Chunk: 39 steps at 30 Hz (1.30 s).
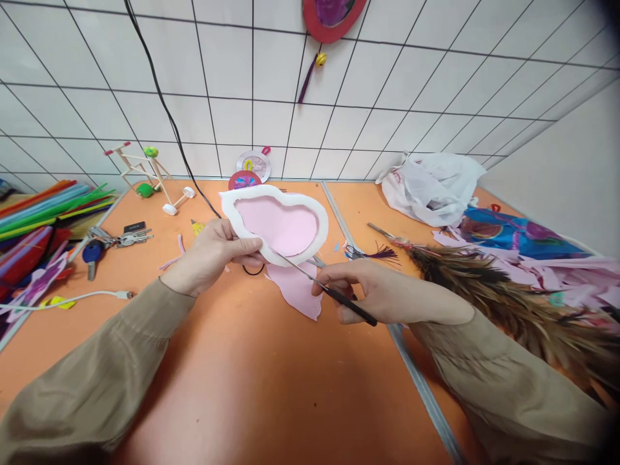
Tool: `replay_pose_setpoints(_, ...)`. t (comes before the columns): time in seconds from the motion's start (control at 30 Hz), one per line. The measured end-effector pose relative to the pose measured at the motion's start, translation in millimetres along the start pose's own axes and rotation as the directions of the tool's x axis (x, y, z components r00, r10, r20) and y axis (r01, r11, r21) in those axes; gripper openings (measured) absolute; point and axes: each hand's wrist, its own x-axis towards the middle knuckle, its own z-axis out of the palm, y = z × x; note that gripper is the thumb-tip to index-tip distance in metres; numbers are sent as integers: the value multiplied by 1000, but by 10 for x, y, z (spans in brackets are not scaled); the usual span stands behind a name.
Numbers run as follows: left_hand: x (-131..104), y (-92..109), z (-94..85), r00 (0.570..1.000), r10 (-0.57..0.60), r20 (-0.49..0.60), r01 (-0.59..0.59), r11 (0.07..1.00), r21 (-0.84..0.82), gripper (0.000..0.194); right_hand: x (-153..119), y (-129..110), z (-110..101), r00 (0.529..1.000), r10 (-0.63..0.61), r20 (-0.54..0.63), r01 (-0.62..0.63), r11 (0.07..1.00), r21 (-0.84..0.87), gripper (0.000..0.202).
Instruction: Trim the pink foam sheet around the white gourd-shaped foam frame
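A white cloud-shaped frame (pixel 320 226) with pink sheet (pixel 278 226) filling its opening is pinched at its lower left by my left hand (pixel 213 252), thumb on top. My right hand (pixel 356 287) is closed on a thin metal tool with a black handle (pixel 349 306). The tool's thin shaft reaches up and left to the frame's lower edge; its exact tip is hard to make out. Below the frame hangs a loose flap of pink sheet (pixel 298 290), close to my right fingertips.
Colourful strips (pixel 53 206) and keys (pixel 128 237) lie at the left, near a stick model (pixel 145 177). A white plastic bag (pixel 429 187), brown feathers (pixel 489 290) and pink scraps (pixel 576 274) are at the right. The tiled wall stands behind.
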Motion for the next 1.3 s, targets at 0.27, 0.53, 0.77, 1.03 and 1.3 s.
replay_pose_setpoints(0.27,12,-56,9,1000,23,16,-22,997,-78,22,28,8,45,999,-29,-33,31,998,59,28)
replay_pose_setpoints(0.53,-1,-62,27,1000,13,15,-12,997,-79,20,38,27,22,1000,-24,-9,25,993,112,24)
replay_pose_setpoints(0.77,-31,-21,76,1000,22,19,-21,999,-26,22,19,20,-2,997,-31,67,27,998,58,31)
replay_pose_setpoints(1.03,-50,-15,108,999,22,-43,-22,1000,5,19,27,-7,35,987,-162,-8,162,987,-18,25)
replay_pose_setpoints(1.3,-40,-20,119,998,6,-57,-7,1000,-23,27,17,35,52,998,-58,-32,63,982,178,49)
